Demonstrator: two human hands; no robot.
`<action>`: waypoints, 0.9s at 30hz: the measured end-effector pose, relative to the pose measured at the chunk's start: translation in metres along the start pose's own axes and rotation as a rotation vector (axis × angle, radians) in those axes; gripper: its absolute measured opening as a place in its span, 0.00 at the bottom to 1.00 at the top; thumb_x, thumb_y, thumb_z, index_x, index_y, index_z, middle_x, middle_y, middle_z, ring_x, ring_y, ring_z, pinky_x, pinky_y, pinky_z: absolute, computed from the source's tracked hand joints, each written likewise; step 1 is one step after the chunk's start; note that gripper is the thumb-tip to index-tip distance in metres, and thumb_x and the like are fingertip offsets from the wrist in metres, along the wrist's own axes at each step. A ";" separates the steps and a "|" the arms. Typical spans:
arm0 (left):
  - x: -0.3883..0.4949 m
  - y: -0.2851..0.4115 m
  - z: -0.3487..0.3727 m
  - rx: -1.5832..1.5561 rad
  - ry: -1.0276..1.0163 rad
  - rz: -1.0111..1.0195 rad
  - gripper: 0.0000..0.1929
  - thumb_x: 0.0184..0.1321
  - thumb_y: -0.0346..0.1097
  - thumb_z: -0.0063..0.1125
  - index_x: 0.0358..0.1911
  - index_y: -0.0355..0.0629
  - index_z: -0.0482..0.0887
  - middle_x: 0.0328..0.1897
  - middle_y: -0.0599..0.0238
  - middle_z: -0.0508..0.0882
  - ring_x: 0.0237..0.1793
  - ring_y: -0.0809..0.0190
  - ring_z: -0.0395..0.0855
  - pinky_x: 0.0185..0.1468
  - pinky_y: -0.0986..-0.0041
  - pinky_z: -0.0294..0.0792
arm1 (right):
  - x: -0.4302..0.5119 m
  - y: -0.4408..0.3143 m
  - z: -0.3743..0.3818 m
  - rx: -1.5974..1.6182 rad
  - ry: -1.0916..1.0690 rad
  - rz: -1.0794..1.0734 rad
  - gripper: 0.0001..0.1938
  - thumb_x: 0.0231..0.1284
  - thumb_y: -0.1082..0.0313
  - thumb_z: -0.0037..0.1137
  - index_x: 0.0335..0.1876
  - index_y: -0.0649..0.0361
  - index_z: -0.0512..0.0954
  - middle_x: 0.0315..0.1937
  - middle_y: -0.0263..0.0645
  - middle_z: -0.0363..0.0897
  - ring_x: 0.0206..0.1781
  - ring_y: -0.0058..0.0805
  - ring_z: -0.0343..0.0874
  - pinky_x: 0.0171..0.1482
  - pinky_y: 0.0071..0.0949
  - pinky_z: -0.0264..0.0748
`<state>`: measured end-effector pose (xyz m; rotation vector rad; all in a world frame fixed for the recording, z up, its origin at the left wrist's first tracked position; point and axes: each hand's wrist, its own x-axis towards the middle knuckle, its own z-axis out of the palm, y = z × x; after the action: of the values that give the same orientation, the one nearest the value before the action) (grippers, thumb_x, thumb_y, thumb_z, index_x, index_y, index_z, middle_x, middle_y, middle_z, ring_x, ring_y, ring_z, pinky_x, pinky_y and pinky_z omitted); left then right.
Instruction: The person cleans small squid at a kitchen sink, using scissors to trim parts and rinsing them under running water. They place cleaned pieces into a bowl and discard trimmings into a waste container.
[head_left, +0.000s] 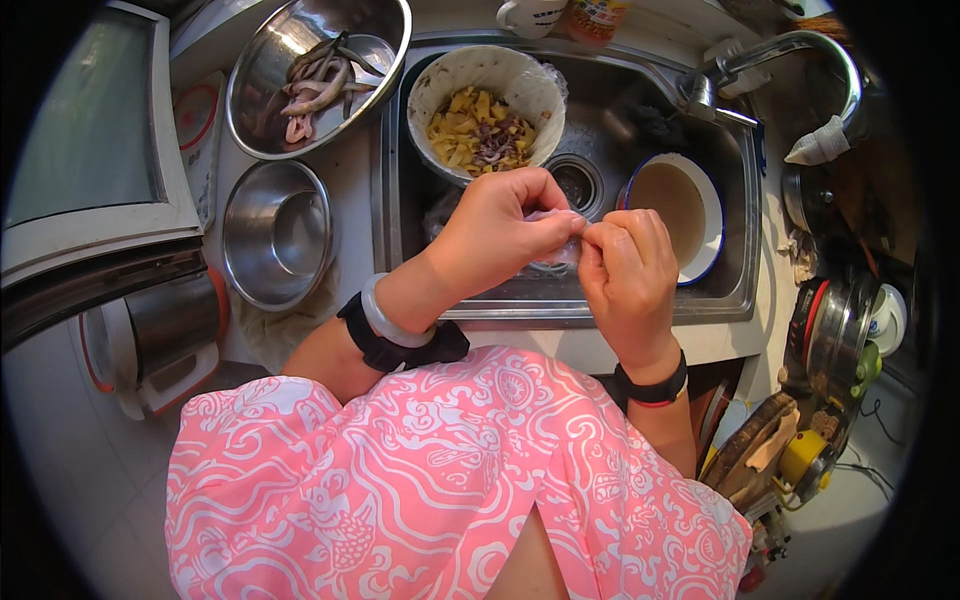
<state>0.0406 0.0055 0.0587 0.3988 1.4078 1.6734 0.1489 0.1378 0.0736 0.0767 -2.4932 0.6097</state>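
Note:
Over the near part of the steel sink (716, 304), both hands meet fingertip to fingertip. My left hand (499, 225) pinches a pale pinkish soft piece (559, 251), mostly hidden behind the fingers. My right hand (631, 259) has its fingers curled on the piece's right end. Just beyond stands a plastic-lined bin (544, 82) with yellowish peelings and purplish scraps (487, 135) in it. To the right of my hands, an enamel basin (709, 247) with a blue rim holds cloudy brownish liquid. A large steel bowl (255, 97) at far left contains several slender fish-like pieces (322, 90).
A smaller steel bowl (277, 240) rests on the left counter, near a cloth (289, 330). The faucet (795, 45) arches at the sink's right rear. A white mug (532, 16) and a jar (596, 19) stand behind the sink. An open window frame (176, 150) juts in from the left.

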 end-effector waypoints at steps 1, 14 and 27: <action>0.000 0.000 0.000 -0.001 0.006 -0.005 0.08 0.60 0.31 0.62 0.30 0.35 0.78 0.24 0.68 0.81 0.24 0.77 0.78 0.25 0.84 0.69 | -0.001 0.000 0.000 -0.003 0.007 -0.003 0.12 0.41 0.85 0.59 0.32 0.63 0.73 0.29 0.41 0.70 0.32 0.41 0.71 0.34 0.35 0.69; 0.001 0.002 -0.007 -0.030 -0.047 -0.032 0.07 0.61 0.31 0.61 0.34 0.36 0.77 0.28 0.67 0.81 0.28 0.75 0.77 0.32 0.84 0.69 | -0.013 0.004 -0.006 0.143 0.043 0.188 0.10 0.46 0.82 0.61 0.34 0.62 0.75 0.32 0.41 0.72 0.34 0.39 0.73 0.36 0.33 0.70; -0.001 -0.001 -0.010 -0.187 -0.074 -0.157 0.15 0.55 0.26 0.66 0.44 0.38 0.74 0.40 0.69 0.80 0.39 0.74 0.79 0.41 0.84 0.73 | -0.008 0.008 -0.006 0.471 0.092 0.425 0.10 0.49 0.83 0.60 0.39 0.64 0.77 0.35 0.40 0.75 0.37 0.31 0.76 0.39 0.24 0.73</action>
<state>0.0343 -0.0018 0.0546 0.2354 1.1854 1.6279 0.1569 0.1471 0.0703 -0.3042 -2.2371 1.3352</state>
